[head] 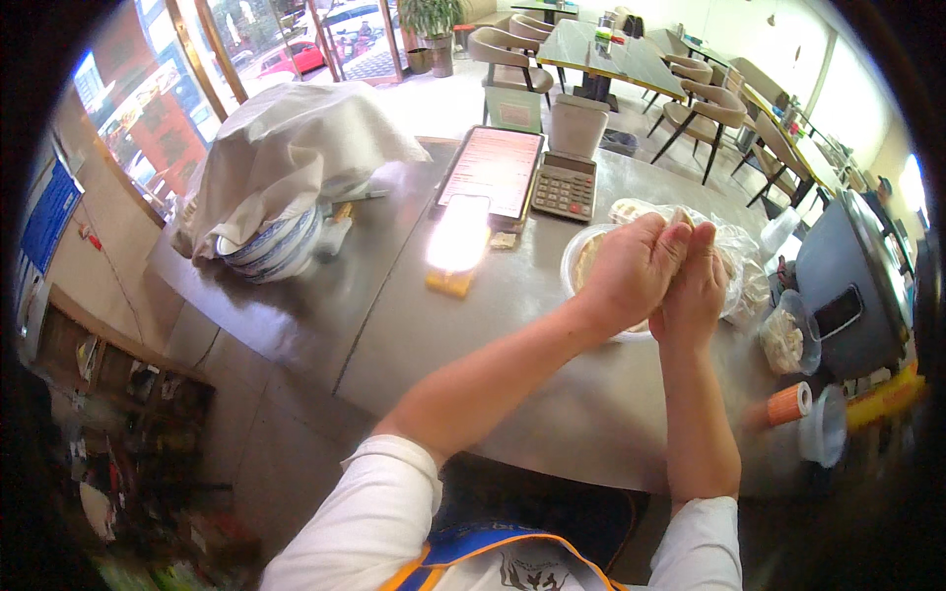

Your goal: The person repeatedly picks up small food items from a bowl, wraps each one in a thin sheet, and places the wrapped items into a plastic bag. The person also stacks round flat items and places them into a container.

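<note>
My left hand point(635, 270) and my right hand point(691, 295) are pressed together above a round white plastic tub point(567, 264). A small piece of pale dough-like food point(680, 216) shows between the thumbs and fingertips, pinched by both hands. The tub holds something pale and is largely covered by the hands and forearms. A clear plastic bag point(739, 251) with pale contents lies just behind and to the right of the hands. How much the palms hide cannot be seen.
A calculator point(565, 186), a tablet point(494, 171) and a brightly glaring phone point(460, 235) lie on the metal table point(414, 325). Cloth-covered stacked bowls point(277, 247) stand left. At right are a clear container point(789, 336), an orange roll point(788, 404) and a grey machine point(842, 273).
</note>
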Tool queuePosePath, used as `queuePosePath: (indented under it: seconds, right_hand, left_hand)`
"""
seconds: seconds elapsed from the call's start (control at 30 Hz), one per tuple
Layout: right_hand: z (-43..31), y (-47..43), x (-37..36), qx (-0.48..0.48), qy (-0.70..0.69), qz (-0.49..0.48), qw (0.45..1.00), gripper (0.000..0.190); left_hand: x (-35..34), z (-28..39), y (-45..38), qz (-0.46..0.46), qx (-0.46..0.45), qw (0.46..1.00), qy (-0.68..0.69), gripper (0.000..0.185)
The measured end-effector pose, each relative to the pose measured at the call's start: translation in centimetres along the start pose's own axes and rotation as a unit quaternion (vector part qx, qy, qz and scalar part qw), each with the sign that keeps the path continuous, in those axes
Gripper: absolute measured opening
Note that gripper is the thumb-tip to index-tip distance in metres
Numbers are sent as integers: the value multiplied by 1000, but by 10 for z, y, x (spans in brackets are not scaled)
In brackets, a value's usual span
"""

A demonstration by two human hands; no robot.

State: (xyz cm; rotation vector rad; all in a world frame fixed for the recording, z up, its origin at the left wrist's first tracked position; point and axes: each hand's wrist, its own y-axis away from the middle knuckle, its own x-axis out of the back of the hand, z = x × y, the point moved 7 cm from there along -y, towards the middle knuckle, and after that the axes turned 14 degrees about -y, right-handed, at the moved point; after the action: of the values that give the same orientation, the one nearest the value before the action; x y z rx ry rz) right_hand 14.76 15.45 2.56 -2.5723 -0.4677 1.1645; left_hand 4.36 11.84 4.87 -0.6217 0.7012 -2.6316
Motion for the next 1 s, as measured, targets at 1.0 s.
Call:
queuePosePath:
  seconds: [1.0]
  right_hand:
    - [-24, -18, -5, 21, 430, -141, 892, 23]
  left_hand:
    - [13, 3, -13, -186, -126, 966, -131, 49]
